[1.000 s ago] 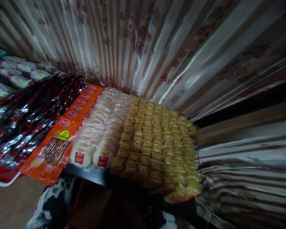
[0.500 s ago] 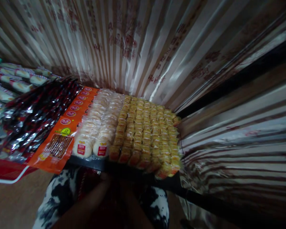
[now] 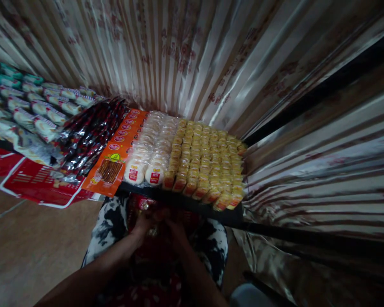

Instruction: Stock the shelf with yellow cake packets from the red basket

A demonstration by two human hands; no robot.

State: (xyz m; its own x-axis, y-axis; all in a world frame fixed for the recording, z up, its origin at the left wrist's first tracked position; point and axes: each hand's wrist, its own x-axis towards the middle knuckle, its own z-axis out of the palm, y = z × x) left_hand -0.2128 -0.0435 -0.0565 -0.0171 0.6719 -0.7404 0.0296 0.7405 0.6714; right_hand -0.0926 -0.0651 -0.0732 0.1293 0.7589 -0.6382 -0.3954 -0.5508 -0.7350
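Both my hands meet low in the view, just under the front edge of a dark shelf (image 3: 185,204). My left hand (image 3: 143,222) and my right hand (image 3: 176,228) touch each other over a red patterned bag or cloth (image 3: 156,256) held against my black-and-white clothing (image 3: 110,221). A small shiny item (image 3: 152,232) shows between the fingers, too dark to identify. On the shelf above lie rows of yellow wrapped cakes (image 3: 208,160), white round buns (image 3: 153,149) and orange snack packs (image 3: 115,157).
Dark red foil packs (image 3: 89,132) and pale wrapped snacks (image 3: 35,113) fill the shelf to the left, above red price cards (image 3: 38,185). A shiny striped curtain (image 3: 185,55) hangs behind and to the right. Brown floor (image 3: 35,247) lies at the lower left.
The view has pulled back and tilted down, so the shelf looks smaller and farther. My two forearms and hands have come into sight under the shelf edge, joined together.
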